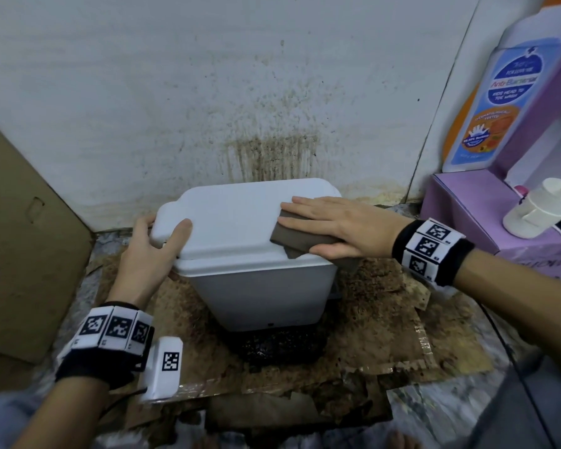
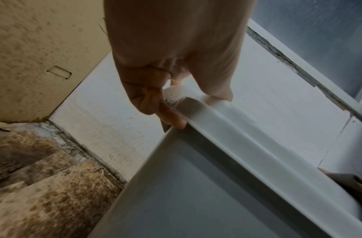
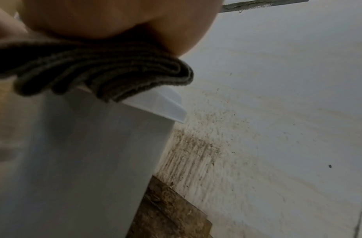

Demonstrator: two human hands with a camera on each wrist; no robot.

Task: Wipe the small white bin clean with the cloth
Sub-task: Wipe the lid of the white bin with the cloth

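Left fingers (image 2: 172, 119): They curl under the left edge of the lid, with the thumb on top. They grip the lid so it does not slide.
Left hand (image 1: 149, 251): It holds the left end of the small white bin (image 1: 266, 286). I think it keeps the bin from moving while the other hand rubs.
Right fingers (image 1: 308, 210): They lie flat and straight on the cloth (image 1: 300, 236). They do not curl round it. They press it down.
Right hand (image 1: 334, 226): It sits on the right side of the lid (image 1: 237, 222), palm down. A flat hand pushes more of the cloth onto the lid.
Cloth: It is dark brown and folded. It lies between the right hand and the lid. One corner hangs over the front right edge.
Bin: It stands on dirty brown cardboard (image 1: 386, 335) on the floor, close to the wall (image 1: 208, 92). The lid is closed.
Wall: It has brown spots and streaks just behind the bin.
Step now: I think the top is being wiped. The sides look not yet done.
Nearby: A purple box (image 1: 467, 215) stands to the right, with a bottle (image 1: 496, 102) on it.
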